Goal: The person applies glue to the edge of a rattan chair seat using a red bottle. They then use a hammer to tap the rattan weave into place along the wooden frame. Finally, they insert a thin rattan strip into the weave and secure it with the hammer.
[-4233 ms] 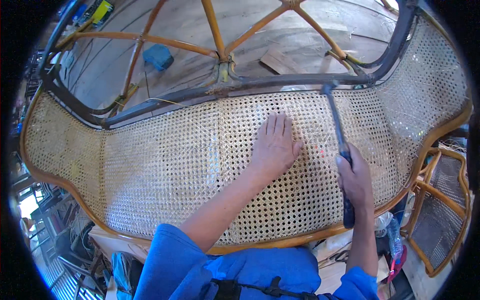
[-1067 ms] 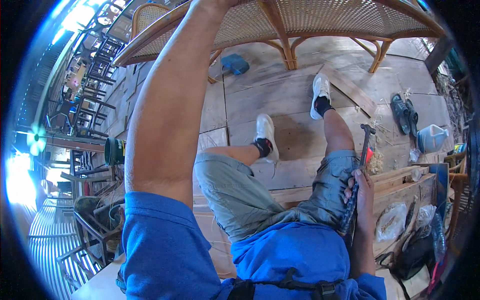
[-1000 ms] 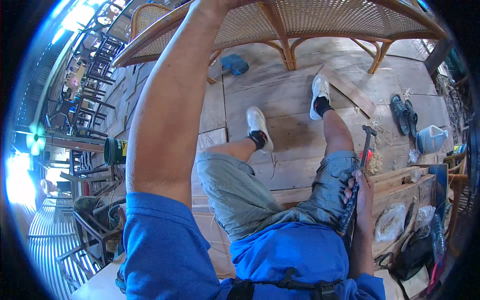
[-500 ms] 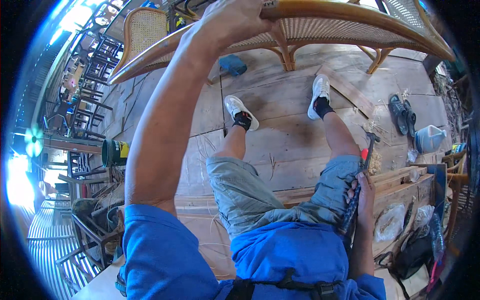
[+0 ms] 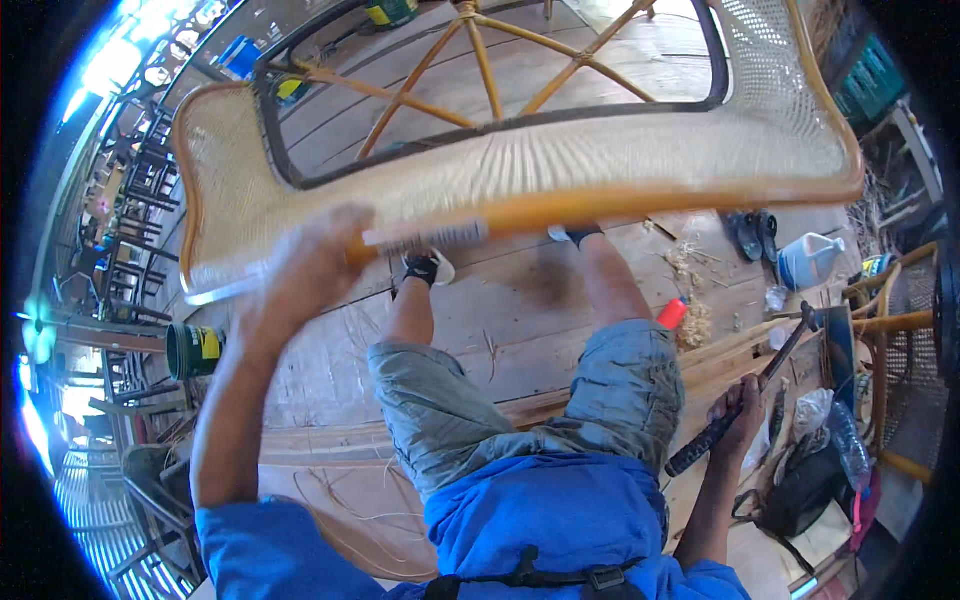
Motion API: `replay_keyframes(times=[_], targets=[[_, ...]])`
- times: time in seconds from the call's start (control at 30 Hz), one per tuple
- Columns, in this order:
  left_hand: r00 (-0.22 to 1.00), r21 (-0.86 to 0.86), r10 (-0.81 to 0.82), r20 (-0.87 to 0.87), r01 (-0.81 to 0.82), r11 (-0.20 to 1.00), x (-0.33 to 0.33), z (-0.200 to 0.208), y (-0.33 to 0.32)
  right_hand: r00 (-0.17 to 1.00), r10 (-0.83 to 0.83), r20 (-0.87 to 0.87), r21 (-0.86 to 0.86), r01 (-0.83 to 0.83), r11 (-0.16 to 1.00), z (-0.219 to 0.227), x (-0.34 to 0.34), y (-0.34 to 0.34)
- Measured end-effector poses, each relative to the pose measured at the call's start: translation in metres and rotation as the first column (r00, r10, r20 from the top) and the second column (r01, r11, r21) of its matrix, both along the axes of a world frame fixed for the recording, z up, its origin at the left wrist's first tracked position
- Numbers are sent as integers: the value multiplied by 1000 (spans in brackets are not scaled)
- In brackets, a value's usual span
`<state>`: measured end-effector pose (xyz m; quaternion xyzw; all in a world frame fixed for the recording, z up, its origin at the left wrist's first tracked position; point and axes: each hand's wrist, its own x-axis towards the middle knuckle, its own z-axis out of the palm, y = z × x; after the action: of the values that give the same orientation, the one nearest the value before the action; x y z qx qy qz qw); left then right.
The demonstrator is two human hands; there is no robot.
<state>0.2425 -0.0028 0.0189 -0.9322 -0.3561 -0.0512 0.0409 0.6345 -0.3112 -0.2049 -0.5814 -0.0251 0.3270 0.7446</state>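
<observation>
Gripped cane-webbed rattan furniture frame [image 5: 590, 150] by its near edge with blurred left hand [image 5: 312, 268], closed there; located same over plank floor [image 5: 540, 345], beyond grey-green shorts [image 5: 450, 412]. Held hammer [image 5: 787, 350] to right of shorts, with right hand [image 5: 738, 415] closed around its dark handle [image 5: 692, 455]. Noted wood shavings [image 5: 697, 326], dark sandals [image 5: 742, 238] and pale-blue jug [image 5: 808, 262] on boards at right, green bucket [image 5: 180, 350] and dark chairs [image 5: 155, 200] at left.

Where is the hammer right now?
In the head view, the hammer is right of centre, held in the right hand, just right of the shorts.
</observation>
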Motion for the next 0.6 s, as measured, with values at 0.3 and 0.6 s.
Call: replay_keyframes(times=[0.3,0.6], targets=[[994,-317,-34,-101,1,948,19,-133,-152,963,-269,16,-85,269,959,22,-8,-3],[983,-58,-176,-43,173,983,67,-204,-197,978,-125,166,-239,163,957,24,-26,29]])
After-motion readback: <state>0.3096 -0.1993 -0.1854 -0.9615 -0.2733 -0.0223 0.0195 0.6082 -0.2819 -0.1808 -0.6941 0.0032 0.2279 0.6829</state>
